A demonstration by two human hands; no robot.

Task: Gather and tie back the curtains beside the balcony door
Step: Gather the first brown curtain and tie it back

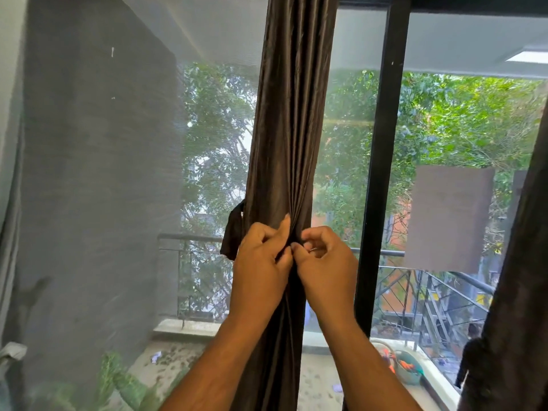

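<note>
- While both forearms reach up, the left hand (261, 259) and right hand (326, 262) meet, fingers curled, pinching the gathered brown curtain (289, 129).
- It hangs bunched left of the black door frame (382, 173).

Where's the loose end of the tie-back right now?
In the head view, the tie-back hangs off the gathered curtain's left edge, just up-left of the left hand.

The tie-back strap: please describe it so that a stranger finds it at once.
Find the bunched brown curtain hanging mid-window. At its left edge, just above the left hand, a short dark strap hangs loose. Unlike the pleats, it sticks out sideways.
</note>
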